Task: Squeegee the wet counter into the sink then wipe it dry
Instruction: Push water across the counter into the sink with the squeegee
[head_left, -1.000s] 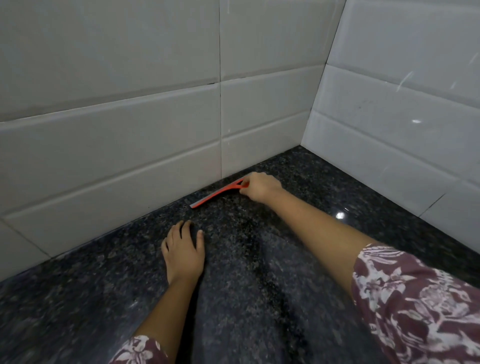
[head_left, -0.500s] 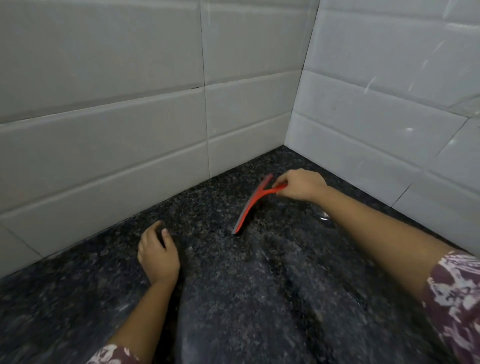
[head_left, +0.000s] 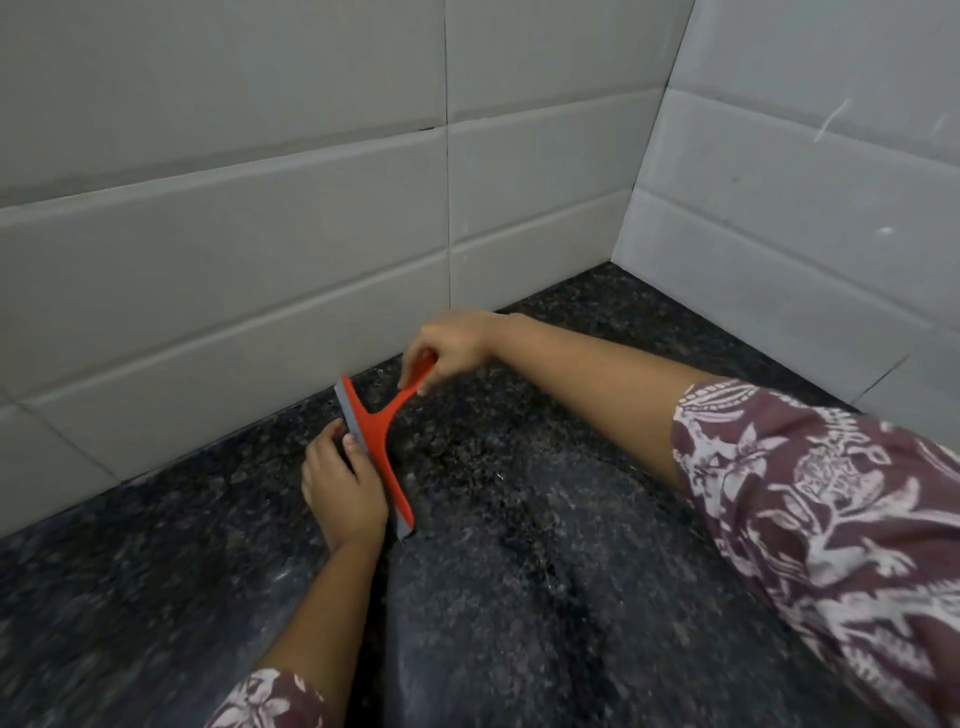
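1. Two hands are in the head view, working on a dark speckled stone tabletop (head_left: 519, 582) at an inside corner of pale tiled walls.
2. Right-hand grip (head_left: 449, 345): fingers and thumb are curled round the upper end of the handle (head_left: 413, 388) of the squeegee (head_left: 378, 441) and pinch it from above. The wrist is raised clear of the tabletop.
3. Squeegee position: it sits near the back wall (head_left: 234, 270), left of centre, and runs diagonally from the wall toward the viewer. The red body faces up and right. The grey blade strip (head_left: 347, 413) runs along its left edge. The lower blade end meets the tabletop; whether the whole edge touches cannot be told.
4. Left-hand grip (head_left: 343, 486): the hand lies palm down on the tabletop just left of the squeegee, fingers loosely bent, holding nothing. The thumb tip lies against the blade strip.
5. Tabletop surface: a smoother, glossier band extends from the squeegee toward the viewer.
6. Both forearms are bare; a maroon sleeve with a white floral print (head_left: 831, 519) covers the right upper arm.
7. Side wall (head_left: 779, 234): it meets the back wall at the corner, well apart from the squeegee.
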